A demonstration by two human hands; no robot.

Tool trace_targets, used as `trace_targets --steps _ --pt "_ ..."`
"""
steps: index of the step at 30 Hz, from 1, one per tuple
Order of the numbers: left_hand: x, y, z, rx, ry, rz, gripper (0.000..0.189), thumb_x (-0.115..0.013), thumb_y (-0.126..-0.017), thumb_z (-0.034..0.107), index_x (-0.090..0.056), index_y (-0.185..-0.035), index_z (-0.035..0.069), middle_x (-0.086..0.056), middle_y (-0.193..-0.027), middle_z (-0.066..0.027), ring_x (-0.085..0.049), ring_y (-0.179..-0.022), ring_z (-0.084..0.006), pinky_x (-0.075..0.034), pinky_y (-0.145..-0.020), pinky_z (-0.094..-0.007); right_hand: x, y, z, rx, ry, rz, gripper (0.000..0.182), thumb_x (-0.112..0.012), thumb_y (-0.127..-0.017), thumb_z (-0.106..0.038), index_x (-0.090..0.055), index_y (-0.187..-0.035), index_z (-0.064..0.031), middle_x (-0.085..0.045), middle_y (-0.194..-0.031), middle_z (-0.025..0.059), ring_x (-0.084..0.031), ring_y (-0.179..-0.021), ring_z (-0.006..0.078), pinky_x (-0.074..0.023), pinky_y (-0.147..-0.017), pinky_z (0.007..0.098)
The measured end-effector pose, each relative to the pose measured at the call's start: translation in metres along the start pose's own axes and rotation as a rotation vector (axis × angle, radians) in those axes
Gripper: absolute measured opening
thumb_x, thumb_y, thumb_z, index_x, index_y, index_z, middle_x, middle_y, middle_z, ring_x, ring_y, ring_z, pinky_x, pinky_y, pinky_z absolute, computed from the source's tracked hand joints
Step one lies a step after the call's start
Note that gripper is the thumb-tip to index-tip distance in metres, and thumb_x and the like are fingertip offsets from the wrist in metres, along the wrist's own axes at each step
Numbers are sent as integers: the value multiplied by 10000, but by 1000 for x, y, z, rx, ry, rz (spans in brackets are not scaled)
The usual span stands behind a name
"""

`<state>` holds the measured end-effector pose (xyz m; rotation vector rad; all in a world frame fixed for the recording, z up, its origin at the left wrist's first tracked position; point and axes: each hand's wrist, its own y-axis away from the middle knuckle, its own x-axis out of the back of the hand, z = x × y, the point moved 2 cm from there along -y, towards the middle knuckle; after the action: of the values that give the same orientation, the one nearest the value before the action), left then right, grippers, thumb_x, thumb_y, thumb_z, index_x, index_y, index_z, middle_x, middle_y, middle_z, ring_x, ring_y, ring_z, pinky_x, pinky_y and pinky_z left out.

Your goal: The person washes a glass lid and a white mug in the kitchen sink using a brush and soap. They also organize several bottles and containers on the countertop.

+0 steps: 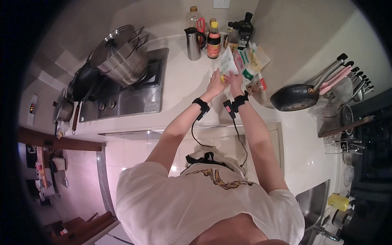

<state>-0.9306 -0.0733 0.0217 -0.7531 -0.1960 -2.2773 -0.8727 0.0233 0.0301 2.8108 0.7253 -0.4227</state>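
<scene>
A white plastic packet [228, 63] with printed writing stands tilted on the counter before me. My left hand [216, 84] is at its lower left edge, fingers extended. A small yellow piece [222, 79] shows beside the left fingertips; I cannot tell whether they grip it. My right hand [235, 82] has bent fingers on the packet's lower right part. Just right of the packet lie a pink-and-green bag [240, 58], a yellowish pouch [256, 59] and a green-capped container [248, 73]. A red-and-brown sachet [256, 87] lies near my right wrist. Both wrists wear black straps with cables.
Behind the packet stand a soy sauce bottle [213, 43], a steel oil pot [193, 44] and dark bottles [245, 30]. At left, a large lidded steel pot [122, 61] sits on the gas hob [131, 101]. A black frying pan [294, 97] and a steel sink [314, 202] are at right.
</scene>
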Motion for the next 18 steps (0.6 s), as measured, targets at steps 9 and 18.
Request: trace_targets --steps 9,18 --pt "-44 -35 -35 -26 82 122 926 -696 -687 134 -115 -1386 -44 -251 -1376 -254 -271 -1283 -409 -260 -1068 -422 16 11 -24 -181 -25 -410 480 -494 -889 -82 -308 -1329 -41 -404 -1311 98 -471 -1162 182 -422 -932 344" --pt "-84 74 83 -71 731 107 241 -580 -875 213 -497 -975 9 -516 -830 -69 -509 -760 -149 -420 -685 -269 198 191 -84 -62 168 -145 127 -581 -885 -164 -584 -899 -38 -576 -728 3 -502 -665 77 -396 -616 227"
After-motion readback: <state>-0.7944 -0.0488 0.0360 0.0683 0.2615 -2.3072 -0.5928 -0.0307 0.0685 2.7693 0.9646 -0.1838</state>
